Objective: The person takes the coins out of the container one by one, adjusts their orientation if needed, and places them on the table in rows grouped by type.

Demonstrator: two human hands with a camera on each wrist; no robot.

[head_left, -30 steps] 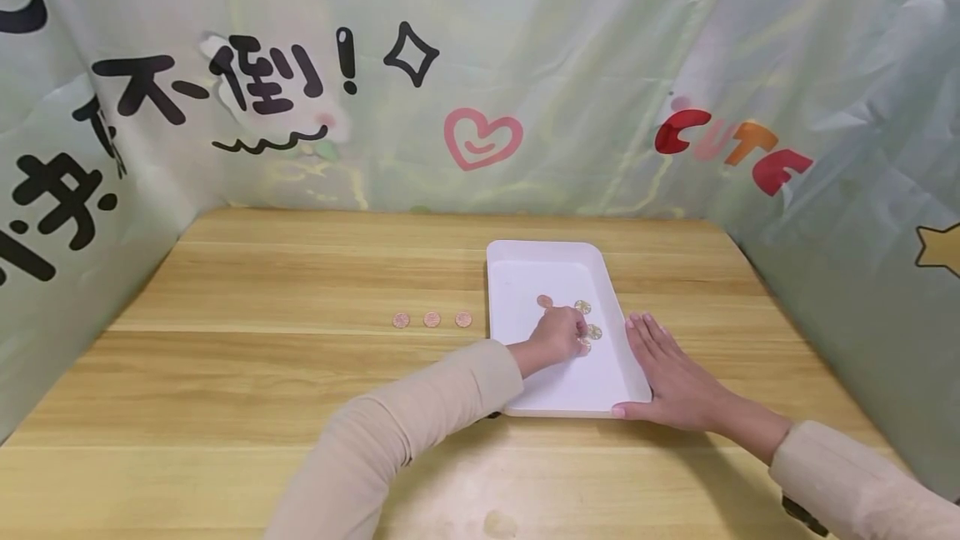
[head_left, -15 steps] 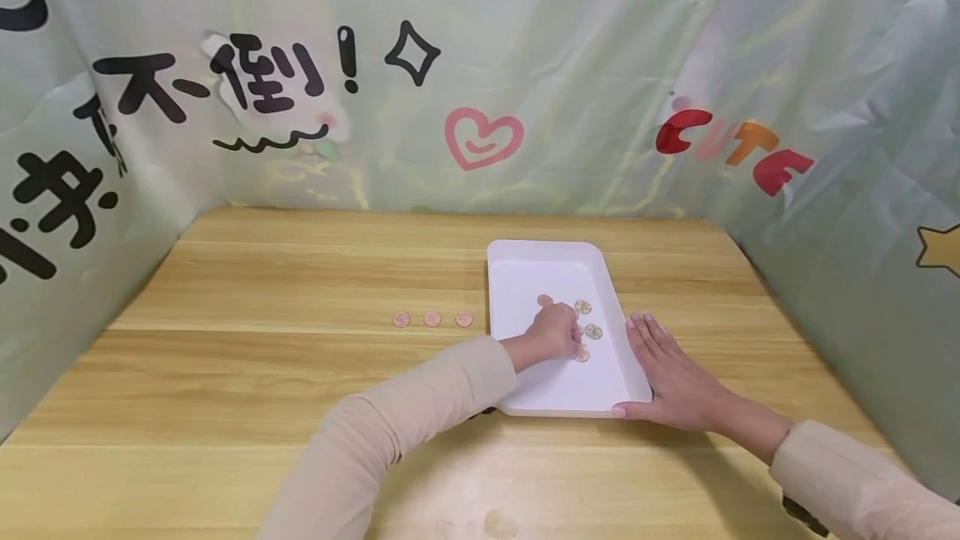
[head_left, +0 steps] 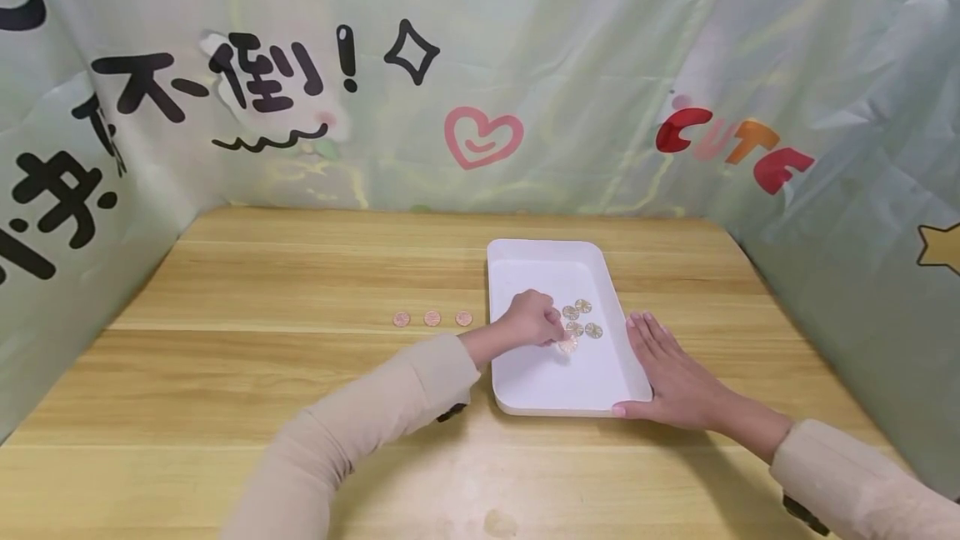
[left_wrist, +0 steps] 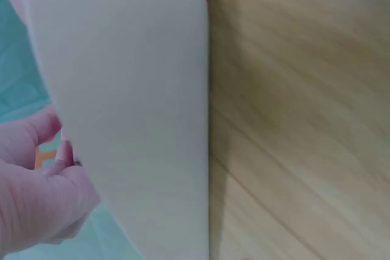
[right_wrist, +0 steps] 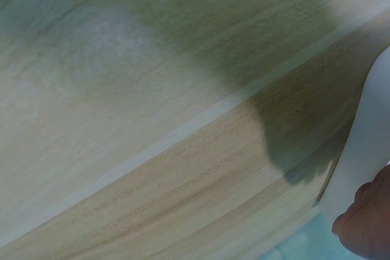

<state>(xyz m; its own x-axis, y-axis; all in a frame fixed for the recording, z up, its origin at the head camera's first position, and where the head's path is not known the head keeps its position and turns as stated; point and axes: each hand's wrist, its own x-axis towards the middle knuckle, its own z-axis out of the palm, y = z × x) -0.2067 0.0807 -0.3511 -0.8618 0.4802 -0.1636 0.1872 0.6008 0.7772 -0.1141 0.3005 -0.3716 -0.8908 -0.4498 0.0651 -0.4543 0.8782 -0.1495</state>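
Coppery and probably light and stiff, the coin (head_left: 568, 345) suits an edge grip: the left hand (head_left: 533, 317) pinches it over the white tray (head_left: 558, 382); the right hand (head_left: 681, 377) rests straight-fingered against the tray's right side.

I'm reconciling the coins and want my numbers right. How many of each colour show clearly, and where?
Copper-coloured coins on the table: 3
Gold-coloured coins in the tray: 4
Copper-coloured coin at the left hand's fingertips: 1
Total: 8 clearly visible; that hand may hide more.
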